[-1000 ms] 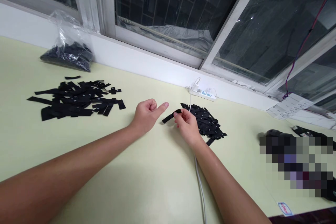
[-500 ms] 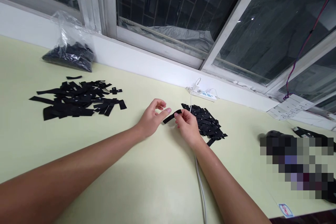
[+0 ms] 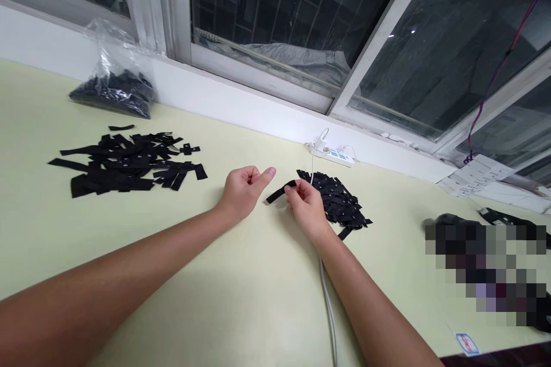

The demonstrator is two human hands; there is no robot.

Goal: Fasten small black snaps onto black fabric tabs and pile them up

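Note:
My right hand (image 3: 306, 206) pinches a short black fabric strip (image 3: 278, 192) near one end. The strip's other end sticks out to the left above the table. Just left of it is my left hand (image 3: 243, 192), fingers curled in and thumb stretched out, apart from the strip; nothing shows in it. Close behind my right hand lies a dense pile of black strips (image 3: 342, 200) with small white marks. A second, looser pile of black strips (image 3: 124, 163) spreads over the table to the left of my left hand.
A clear plastic bag (image 3: 114, 89) of black pieces stands against the wall at the back left. A white power strip (image 3: 333, 155) lies by the window wall, and its cable (image 3: 328, 292) runs under my right forearm. Dark items, partly blurred, lie at the right (image 3: 456, 223).
My left hand has drawn slightly left, away from the strip, and its fingers have curled in further. My right hand keeps holding the strip in nearly the same place.

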